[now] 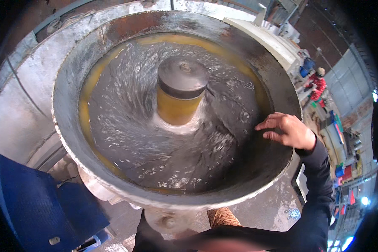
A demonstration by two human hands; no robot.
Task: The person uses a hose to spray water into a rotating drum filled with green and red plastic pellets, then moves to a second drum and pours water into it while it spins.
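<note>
Round basin (67,98) lies under the right of the hands (286,129) (loosely curled).

The round metal bowl (69,94) was grey with rust-brown patches, its dark-grey swirled mass (126,138) silver-streaked, the cylindrical column (176,107) yellow under a dark-grey disc-shaped cap (182,75).

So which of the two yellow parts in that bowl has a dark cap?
The upright column in the middle of the bowl: a dark round cap covers its top. The other, a yellow band running around inside, has none.
</note>
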